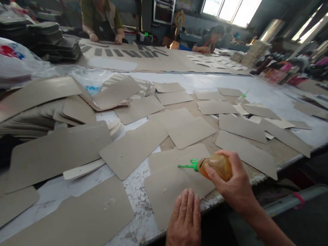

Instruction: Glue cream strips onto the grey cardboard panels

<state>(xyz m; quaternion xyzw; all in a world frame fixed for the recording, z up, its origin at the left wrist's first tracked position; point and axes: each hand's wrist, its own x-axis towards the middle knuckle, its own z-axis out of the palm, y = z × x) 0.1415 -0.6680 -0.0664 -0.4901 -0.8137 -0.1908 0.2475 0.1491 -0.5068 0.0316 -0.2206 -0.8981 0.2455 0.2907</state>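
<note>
My right hand [233,182] is wrapped round a squeeze bottle [216,166] of amber liquid, likely glue, with a green nozzle [189,165]. The bottle is tilted on its side, its tip pointing left over a grey-beige board piece [173,183] with rounded corners. Flat on the near edge of that same piece lies my left hand [185,222], fingers stretched out and side by side, holding nothing. Another board piece [181,155] sits partly under this one at its far side.
Similar board pieces [133,146] spread over the white table [144,196], with a stack [25,121] at left. A second green-tipped nozzle [244,95] stands farther right. A plastic bin [313,215] is below the table edge. Two people [102,19] work across the tables.
</note>
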